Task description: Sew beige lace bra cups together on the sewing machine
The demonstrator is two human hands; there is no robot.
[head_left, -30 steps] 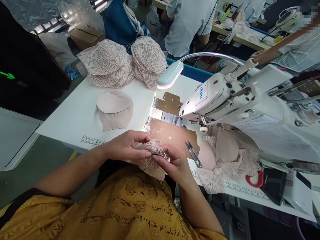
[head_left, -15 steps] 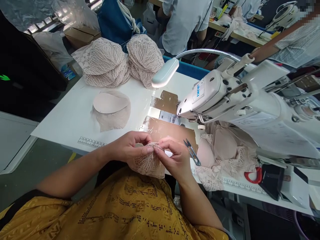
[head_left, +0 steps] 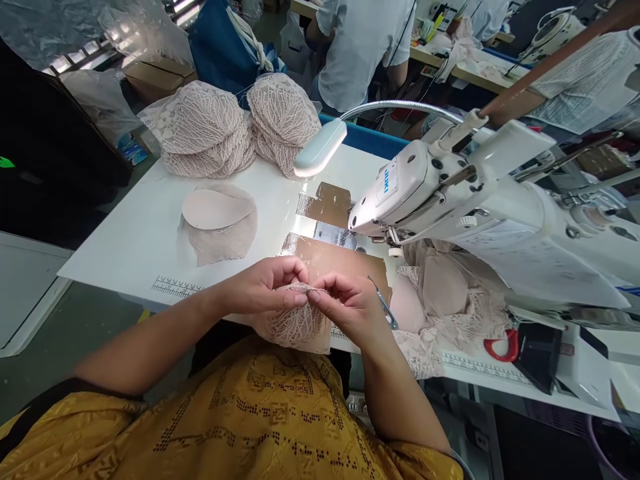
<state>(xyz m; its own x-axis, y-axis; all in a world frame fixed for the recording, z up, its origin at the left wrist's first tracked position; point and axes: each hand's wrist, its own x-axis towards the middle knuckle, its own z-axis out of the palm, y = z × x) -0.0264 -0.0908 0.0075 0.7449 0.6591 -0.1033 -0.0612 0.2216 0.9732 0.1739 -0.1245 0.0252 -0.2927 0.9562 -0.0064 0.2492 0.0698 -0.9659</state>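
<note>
Both hands pinch the upper edge of a beige lace bra cup piece [head_left: 297, 328], which hangs down at the table's front edge. My left hand [head_left: 265, 285] grips it between thumb and fingers from the left. Close beside it, my right hand [head_left: 347, 305] pinches the same edge, its thumb near the left thumb. Thread snips [head_left: 386, 308] lie just right of my right hand, partly hidden by it. Ahead stands a white sewing machine [head_left: 400, 180]; its needle area is only partly visible.
Two stacks of lace cups [head_left: 205, 130] sit at the back left. A smooth pad on sheer fabric [head_left: 220, 247] lies nearer. Right are finished-looking lace cups [head_left: 443, 287], red-handled scissors [head_left: 505, 348] and a dark phone-like object [head_left: 539, 357]. A lamp [head_left: 320, 148] arches above; co-workers sit beyond.
The lace edge is now drawn out more between my hands, and my right hand has shifted slightly. The whole view has moved a little, so the table's things appear farther left.
</note>
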